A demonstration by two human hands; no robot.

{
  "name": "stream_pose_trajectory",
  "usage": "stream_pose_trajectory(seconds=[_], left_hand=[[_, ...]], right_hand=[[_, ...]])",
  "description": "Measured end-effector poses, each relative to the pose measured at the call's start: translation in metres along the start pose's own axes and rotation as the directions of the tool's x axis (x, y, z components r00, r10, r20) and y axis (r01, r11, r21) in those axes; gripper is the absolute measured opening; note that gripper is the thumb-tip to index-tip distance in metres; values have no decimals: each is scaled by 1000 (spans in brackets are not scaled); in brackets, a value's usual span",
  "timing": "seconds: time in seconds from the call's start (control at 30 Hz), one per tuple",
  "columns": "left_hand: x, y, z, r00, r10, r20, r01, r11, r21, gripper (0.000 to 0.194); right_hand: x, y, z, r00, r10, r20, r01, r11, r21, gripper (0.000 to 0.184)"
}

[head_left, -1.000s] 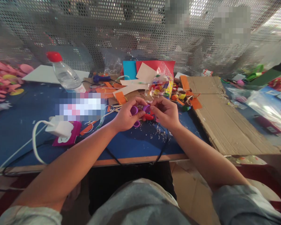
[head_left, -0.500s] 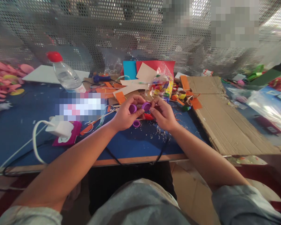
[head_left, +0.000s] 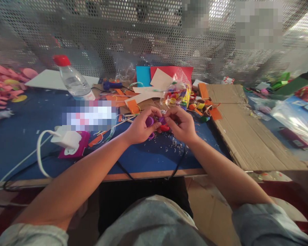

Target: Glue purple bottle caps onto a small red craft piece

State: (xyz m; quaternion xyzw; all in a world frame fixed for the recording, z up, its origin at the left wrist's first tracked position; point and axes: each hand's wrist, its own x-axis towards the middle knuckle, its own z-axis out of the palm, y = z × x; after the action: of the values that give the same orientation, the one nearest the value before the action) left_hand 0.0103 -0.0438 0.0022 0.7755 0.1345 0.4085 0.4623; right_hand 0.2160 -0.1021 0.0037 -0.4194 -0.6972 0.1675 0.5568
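Observation:
My left hand (head_left: 140, 129) is closed around a small purple ring (head_left: 149, 121), cup-like in shape, at the middle of the blue table. A second purple ring (head_left: 161, 120) sits between both hands, pinched by the left fingertips and the fingers of my right hand (head_left: 181, 125). Fingers cover much of it. Partly behind the left hand, a third purple ring (head_left: 151, 135) lies on the table. A shiny red object (head_left: 164, 128) is just below the fingertips; its kind is unclear. Small pale scraps (head_left: 173, 140) are scattered underneath.
A clear bottle with a red cap (head_left: 75, 82) and a white charger on a magenta socket block (head_left: 85, 141) stand left. Behind my hands are paper pieces (head_left: 162, 79) and a plastic bag of colourful bits (head_left: 176, 94). Flat cardboard (head_left: 246, 130) lies right; a black cable (head_left: 179, 162) hangs over the front edge.
The purple ring between my hands has turned, so its open inside shows less. My left hand has shifted slightly right and down, now partly covering the ring on the table.

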Motion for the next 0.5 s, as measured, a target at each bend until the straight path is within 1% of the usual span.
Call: stream_pose_trajectory(seconds=[0.13, 0.27, 0.4, 0.5], left_hand=[[1, 1, -1, 999, -26, 19, 27, 998, -48, 25], [2, 1, -3, 999, -51, -2, 50, 991, -125, 32], [3, 2, -2, 996, -91, -24, 83, 972, -218, 40], [3, 3, 0, 993, -115, -22, 106, 958, -266, 44]], right_hand=[[1, -3, 1, 995, 99, 24, -101, 988, 113, 25], [2, -1, 3, 992, 129, 7, -129, 974, 187, 40], [0, 5, 6, 988, 152, 21, -152, 957, 247, 41], [0, 9, 5, 993, 117, -12, -111, 964, 242, 36]])
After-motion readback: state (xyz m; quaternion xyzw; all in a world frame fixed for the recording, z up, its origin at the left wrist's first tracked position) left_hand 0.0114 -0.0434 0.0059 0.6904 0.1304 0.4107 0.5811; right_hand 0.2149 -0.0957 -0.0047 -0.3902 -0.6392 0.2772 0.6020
